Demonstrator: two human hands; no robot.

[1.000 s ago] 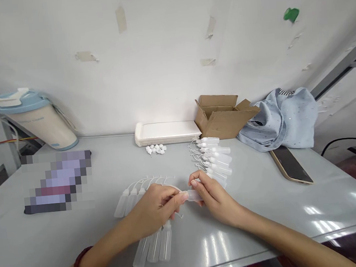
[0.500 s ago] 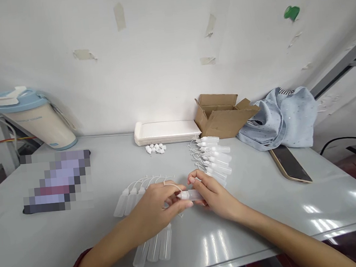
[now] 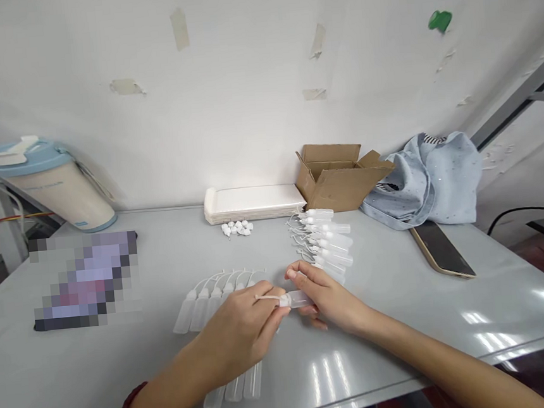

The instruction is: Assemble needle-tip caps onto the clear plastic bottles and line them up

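A small translucent squeeze bottle lies level between my hands, with its white cap end to the left and a thin strap by the cap. My right hand is closed around the bottle's body. At the cap end, the fingers of my left hand are pinched together and hide the tip. Beyond my left hand is a row of similar bottles with curved straps. More bottles lie under my left forearm, partly covered. Past my right hand sits a pile of capped bottles.
Small white caps are heaped before a stack of white packets. An open cardboard box, a light blue cloth bag and a phone are at the right. A tumbler and a blurred-out device are at the left.
The fingers of my left hand have closed over the bottle's tip, which showed before. The view has shifted slightly. My right hand keeps its hold on the bottle.
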